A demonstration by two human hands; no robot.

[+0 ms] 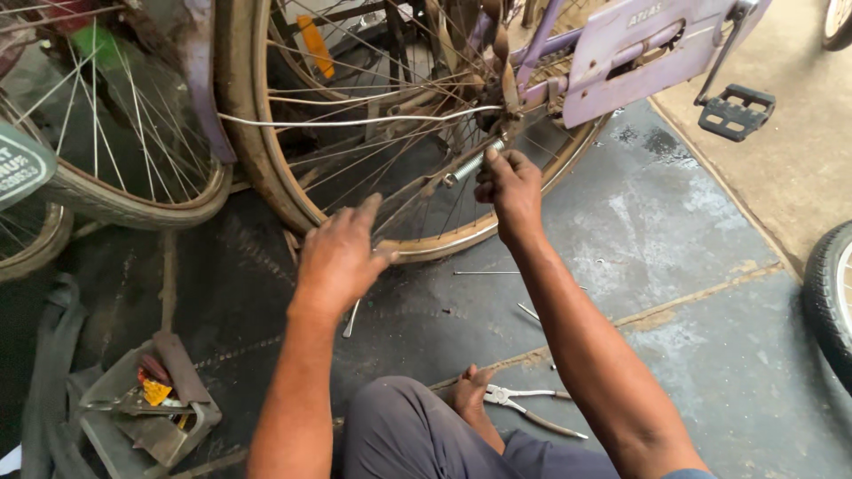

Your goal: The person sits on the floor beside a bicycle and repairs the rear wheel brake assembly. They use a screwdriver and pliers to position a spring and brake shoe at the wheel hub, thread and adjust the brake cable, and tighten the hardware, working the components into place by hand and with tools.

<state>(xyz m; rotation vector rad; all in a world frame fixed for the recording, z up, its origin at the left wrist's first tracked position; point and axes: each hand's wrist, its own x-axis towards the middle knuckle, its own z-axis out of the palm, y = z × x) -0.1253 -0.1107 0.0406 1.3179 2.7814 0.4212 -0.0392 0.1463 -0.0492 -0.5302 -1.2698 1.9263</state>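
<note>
Right hand (508, 184) closed around a slim silver metal tool (472, 163) at the hub of the spoked rear bicycle wheel with worn tan tyre (266, 168), just beside the lilac metal chain guard (639, 62). Left hand (342, 253) open, fingers spread, resting against the wheel's lower rim. Silver pliers (528, 404) lying on the dark grey concrete floor (692, 293) near the knee; battered metal tray of scraps (146, 412) at lower left.

The rear wheel (373, 133) runs off the top edge, its hub hidden behind the lilac chain guard (639, 62), while the right hand (508, 184) covers one end of the metal tool (470, 166) and the dark tyre (830, 297) is cut by the right edge.
</note>
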